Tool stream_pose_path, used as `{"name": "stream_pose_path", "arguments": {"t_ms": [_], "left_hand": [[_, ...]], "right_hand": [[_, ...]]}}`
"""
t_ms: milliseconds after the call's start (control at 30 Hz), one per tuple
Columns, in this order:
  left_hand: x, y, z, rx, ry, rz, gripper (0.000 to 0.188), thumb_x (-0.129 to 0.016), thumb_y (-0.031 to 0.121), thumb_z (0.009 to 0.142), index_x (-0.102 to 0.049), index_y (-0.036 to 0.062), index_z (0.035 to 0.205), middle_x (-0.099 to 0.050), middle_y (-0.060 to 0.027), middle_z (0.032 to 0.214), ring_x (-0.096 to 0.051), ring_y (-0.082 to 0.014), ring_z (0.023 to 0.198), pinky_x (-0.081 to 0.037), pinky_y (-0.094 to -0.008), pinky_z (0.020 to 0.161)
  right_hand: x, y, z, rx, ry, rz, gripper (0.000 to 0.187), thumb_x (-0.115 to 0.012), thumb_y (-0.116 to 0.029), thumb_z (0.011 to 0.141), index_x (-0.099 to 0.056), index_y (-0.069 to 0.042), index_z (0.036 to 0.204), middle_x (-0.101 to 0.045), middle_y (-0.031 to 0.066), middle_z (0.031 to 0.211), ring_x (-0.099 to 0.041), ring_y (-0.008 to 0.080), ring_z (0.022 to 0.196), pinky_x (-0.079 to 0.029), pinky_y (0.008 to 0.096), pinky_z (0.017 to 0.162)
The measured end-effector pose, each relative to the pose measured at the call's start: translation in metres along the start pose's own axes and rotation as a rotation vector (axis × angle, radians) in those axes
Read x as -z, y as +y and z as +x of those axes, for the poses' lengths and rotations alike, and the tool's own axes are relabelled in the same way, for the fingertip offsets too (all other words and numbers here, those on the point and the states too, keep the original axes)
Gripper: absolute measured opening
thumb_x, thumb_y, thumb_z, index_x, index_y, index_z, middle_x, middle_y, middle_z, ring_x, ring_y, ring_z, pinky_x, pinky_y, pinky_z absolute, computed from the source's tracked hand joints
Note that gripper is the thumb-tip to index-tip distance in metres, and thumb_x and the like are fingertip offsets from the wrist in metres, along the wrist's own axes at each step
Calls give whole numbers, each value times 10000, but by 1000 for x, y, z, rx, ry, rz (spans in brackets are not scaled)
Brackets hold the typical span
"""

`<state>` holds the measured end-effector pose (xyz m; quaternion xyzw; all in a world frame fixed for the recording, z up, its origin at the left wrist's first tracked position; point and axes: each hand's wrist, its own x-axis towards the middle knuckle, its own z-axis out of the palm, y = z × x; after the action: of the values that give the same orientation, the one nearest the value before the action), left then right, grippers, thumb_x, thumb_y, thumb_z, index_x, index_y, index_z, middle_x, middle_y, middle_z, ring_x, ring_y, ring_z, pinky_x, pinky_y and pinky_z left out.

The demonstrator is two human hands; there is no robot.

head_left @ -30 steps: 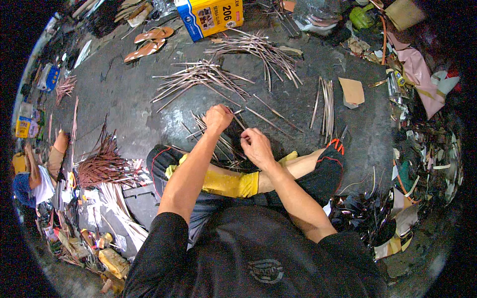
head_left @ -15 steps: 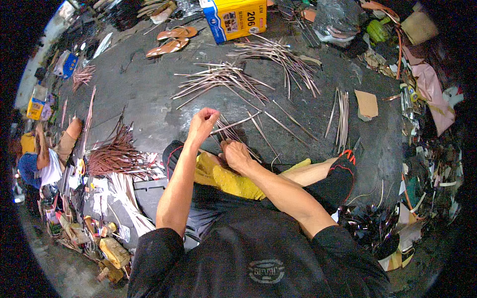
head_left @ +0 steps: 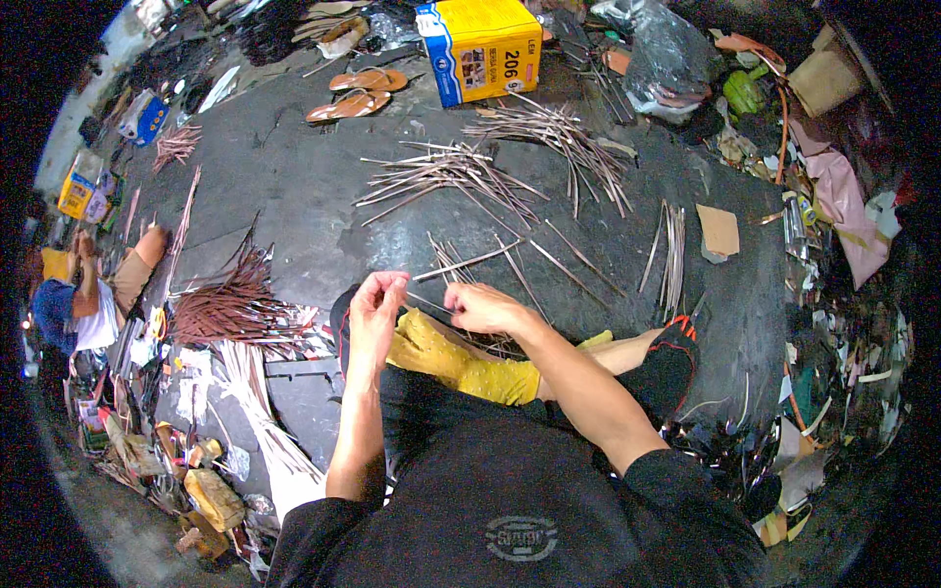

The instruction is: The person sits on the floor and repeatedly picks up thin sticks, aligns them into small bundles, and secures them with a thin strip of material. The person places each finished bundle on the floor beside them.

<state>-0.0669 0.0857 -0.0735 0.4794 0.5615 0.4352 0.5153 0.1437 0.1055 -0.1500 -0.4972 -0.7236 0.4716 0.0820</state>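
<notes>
A dark floor (head_left: 294, 225) spread out, littered with heaps of thin sticks (head_left: 446, 171) and a yellow box (head_left: 480, 44) at the far edge. The left hand (head_left: 372, 309) was closed, pinching one thin stick (head_left: 466, 263) that angled away to the far right. The right hand (head_left: 485, 309) curled loosely just beside it; its grip could not be told. The work looked like sorting sticks one by one, which called for a steady pinch.
</notes>
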Motion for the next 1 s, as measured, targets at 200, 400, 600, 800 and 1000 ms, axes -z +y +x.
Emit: {"name": "stream_pose_path", "arguments": {"t_ms": [200, 400, 600, 800, 1000], "left_hand": [[11, 26, -19, 147, -444, -58, 228, -601, 223, 1010, -702, 24, 1060, -672, 12, 879, -581, -65, 775, -451, -223, 715], [-57, 35, -10, 132, -379, -397, 337, -557, 256, 1043, -617, 4, 1258, -707, -88, 1095, -673, -128, 960, -548, -287, 851], [-87, 34, 10, 110, -386, -549, 241, -598, 214, 1022, -639, 20, 1158, -704, -77, 1047, -679, -125, 947, -549, -257, 812], [-97, 29, 19, 146, -395, -576, 234, -644, 217, 996, -647, 44, 1154, -703, -45, 980, -648, -80, 843, -532, -226, 748], [-101, 25, 19, 142, -336, -609, 202, -665, 213, 984, -653, 97, 1149, -688, -14, 928, -632, -64, 810, -516, -206, 715]], "right_hand": [[48, -21, -90, -15, -12, 727, 235, -603, -96, 954, -609, 5, 1166, -676, 77, 914, -659, 133, 816, -552, 288, 750], [55, -41, -145, -37, 193, 1011, 232, -607, -103, 975, -602, 19, 1173, -657, 46, 908, -624, 103, 788, -528, 259, 746], [49, -38, -163, 34, 254, 1159, 208, -614, -92, 973, -615, 24, 1146, -661, 66, 931, -613, 108, 778, -513, 254, 716], [45, -33, -168, 53, 313, 1081, 192, -596, -107, 991, -623, 21, 1132, -660, 68, 924, -616, 109, 786, -513, 254, 703], [38, -36, -167, 58, 434, 987, 198, -563, -116, 1015, -578, -2, 1176, -646, 66, 907, -609, 107, 781, -511, 249, 683]]}}
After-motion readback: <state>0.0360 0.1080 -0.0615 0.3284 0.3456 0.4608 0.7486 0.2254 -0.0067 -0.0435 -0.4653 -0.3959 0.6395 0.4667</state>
